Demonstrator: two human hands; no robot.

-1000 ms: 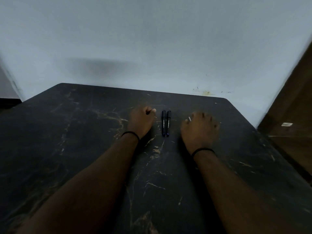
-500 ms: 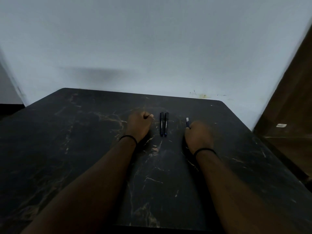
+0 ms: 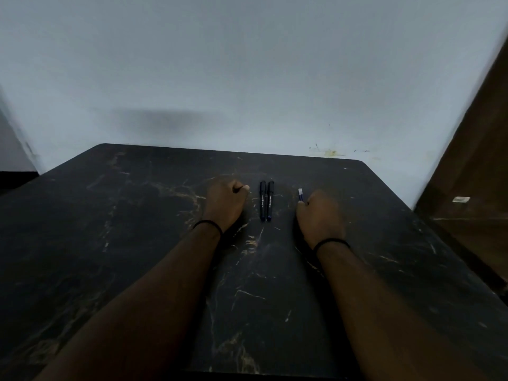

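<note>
pen [image 3: 300, 194] pokes out beyond the curled fingers of the right hand [image 3: 320, 215] gripping it, two black pens [image 3: 266, 200] on the table [image 3: 137, 215] between those fingers and the fisted left hand [image 3: 226, 202].

- The bench [image 3: 137, 243] is showing a black top, with tan and gold veins running across it like marble.
- The two pens [image 3: 263, 200] are showing black barrels with small white print; the right one is showing a blue tip at its near end.
- The third pen [image 3: 300, 194], in the right hand [image 3: 320, 215], is showing a whitish end above a blue part.
- Thin black bands [image 3: 208, 222] are circling both wrists.
- The wall [image 3: 247, 78] is looking pale blue-grey, with a yellowish stain [image 3: 330, 153].
- The panel [image 3: 472, 160] at the right is showing brown, with a small white label [image 3: 461, 199].
</note>
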